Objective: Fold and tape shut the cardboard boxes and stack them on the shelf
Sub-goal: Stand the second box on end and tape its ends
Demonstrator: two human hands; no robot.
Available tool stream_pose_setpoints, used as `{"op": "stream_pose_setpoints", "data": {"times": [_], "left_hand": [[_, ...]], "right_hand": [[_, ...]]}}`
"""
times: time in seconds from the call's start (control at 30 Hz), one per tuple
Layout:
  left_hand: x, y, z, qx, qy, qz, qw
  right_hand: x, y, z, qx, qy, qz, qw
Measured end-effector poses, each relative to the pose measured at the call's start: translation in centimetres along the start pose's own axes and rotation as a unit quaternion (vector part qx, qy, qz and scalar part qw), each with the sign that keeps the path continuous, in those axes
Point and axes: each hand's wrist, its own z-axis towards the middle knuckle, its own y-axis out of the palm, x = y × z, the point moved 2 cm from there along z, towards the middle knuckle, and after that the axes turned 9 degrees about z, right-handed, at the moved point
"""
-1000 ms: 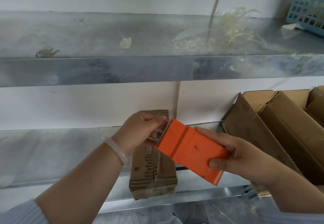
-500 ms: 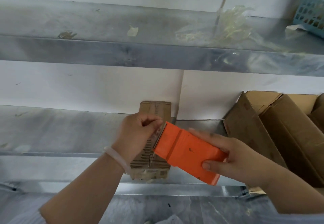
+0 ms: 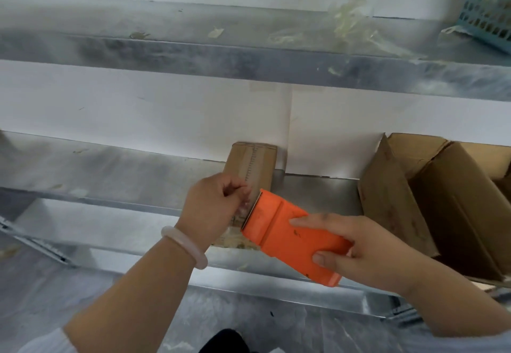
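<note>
An orange tape dispenser (image 3: 279, 228) is held just below the middle of the view, in front of a metal shelf (image 3: 110, 175). It is grasped by the right hand (image 3: 359, 247) from the four o'clock side: the fingers are laid along its top face and the thumb is pressed against its near edge. Its blade end is pointed toward ten o'clock.

At that end the left hand (image 3: 218, 206) is clenched, with the fingertips gathered against the blade. A short strip of clear tape (image 3: 244, 206) appears to be pinched there, though this part is blurred. A pale bracelet (image 3: 182, 245) is worn on the left wrist.

A small cardboard box (image 3: 254, 164), closed and sealed along its top seam, is seen lying on the shelf at twelve o'clock from the dispenser. Its far end is set against the white wall (image 3: 138, 104), and its near end is hidden behind both hands.

At three o'clock, on the same shelf, larger open boxes (image 3: 414, 200) are leaned together, well apart from the small one.

An upper shelf (image 3: 193, 57) is seen across the top. Crumpled tape scraps (image 3: 345, 25) are scattered on it at one o'clock, and a blue basket (image 3: 486, 12) is placed at its two o'clock end.
</note>
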Motion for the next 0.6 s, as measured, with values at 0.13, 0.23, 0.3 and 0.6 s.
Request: {"op": "stream_pose_setpoints", "data": {"times": [0.13,0.23,0.3,0.6], "left_hand": [[-0.6,0.2,-0.6,0.013,-0.021,-0.01,1.0],[-1.5,-0.2,-0.4,0.036,-0.03,0.012,0.999],[-2.9,-1.6,0.3,0.059,-0.058,-0.003,0.997],[-6.8,-2.7,0.0,0.066,-0.12,-0.085,0.987]], "right_hand": [[-0.3,0.2,-0.4,-0.011,0.002,-0.008,1.0],[-0.5,-0.5,-0.5,-0.024,0.005,-0.029,0.999],[-0.2,-1.4,-0.9,-0.038,0.027,-0.041,0.998],[-0.6,-2.9,-0.3,-0.094,0.079,-0.044,0.991]]}}
